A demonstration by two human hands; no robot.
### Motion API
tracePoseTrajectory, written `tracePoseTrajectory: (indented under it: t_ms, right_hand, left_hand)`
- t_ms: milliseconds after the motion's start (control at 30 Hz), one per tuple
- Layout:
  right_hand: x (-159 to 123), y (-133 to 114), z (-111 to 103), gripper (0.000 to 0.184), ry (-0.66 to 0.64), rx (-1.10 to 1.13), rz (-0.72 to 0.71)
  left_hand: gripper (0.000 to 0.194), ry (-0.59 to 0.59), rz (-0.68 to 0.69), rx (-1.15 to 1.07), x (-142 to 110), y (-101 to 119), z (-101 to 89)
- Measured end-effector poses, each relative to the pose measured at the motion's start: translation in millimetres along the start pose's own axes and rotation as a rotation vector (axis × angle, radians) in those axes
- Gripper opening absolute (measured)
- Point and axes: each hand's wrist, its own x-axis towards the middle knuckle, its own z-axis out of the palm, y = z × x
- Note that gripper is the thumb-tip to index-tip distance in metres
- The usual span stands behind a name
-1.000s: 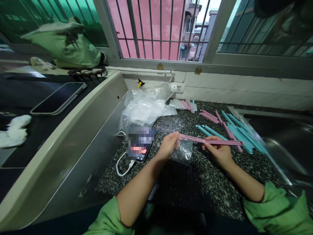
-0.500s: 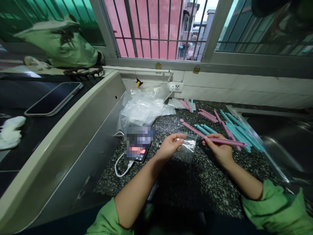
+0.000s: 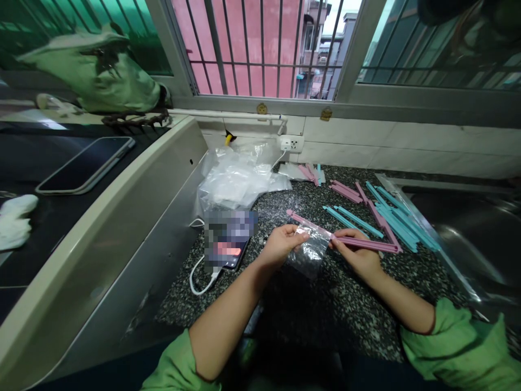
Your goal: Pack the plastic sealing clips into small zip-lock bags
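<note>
My left hand (image 3: 280, 247) pinches a small clear plastic bag (image 3: 310, 258) by its upper edge. In my right hand (image 3: 360, 258) are long pink bag sealing clips (image 3: 370, 244). One pink strip slants up to the left across the bag's top edge, its tip near my left fingers; I cannot tell whether it is inside the bag. Just behind my right hand lie a few blue bag sealing clips (image 3: 353, 220). More pink clips (image 3: 345, 191) and a pile of blue clips (image 3: 396, 228) rest further right and back on the speckled counter.
A phone (image 3: 234, 251) with a white cable lies left of my left hand. Behind it sits a heap of clear plastic bags (image 3: 232, 182). A packet with pink and blue clips (image 3: 291, 171) is near the wall. At right is a metal sink (image 3: 480, 217); a raised stove edge (image 3: 134, 217) borders the left.
My right hand has moved the pink clips left and slightly down, so their far end overlaps the bag's top. The bag is lifted more upright in my left hand.
</note>
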Motion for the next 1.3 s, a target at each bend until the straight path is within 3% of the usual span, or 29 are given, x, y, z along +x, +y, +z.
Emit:
tracePoseTrajectory:
  t_ms: [267,767,967,1300]
  right_hand:
    - [-3,5,-1,0.015,-0.049,-0.083,-0.122]
    - [-5,5,-1,0.012,-0.098,-0.112,-0.176]
    - [-3,3,-3,0.012,-0.068,-0.210,-0.239]
    - [-8,13,0,0.017,0.061,-0.072,-0.244]
  left_hand:
    - [0.037,0.049,-0.027,-0.006,1,-1,-1.0]
    - [0.040,0.056,-0.048,-0.036,2,0,0.1]
    - [0.040,0.072,-0.024,0.032,0,1,1.8]
    - [0.042,0.029,-0.013,0.083,1,-4,1.9]
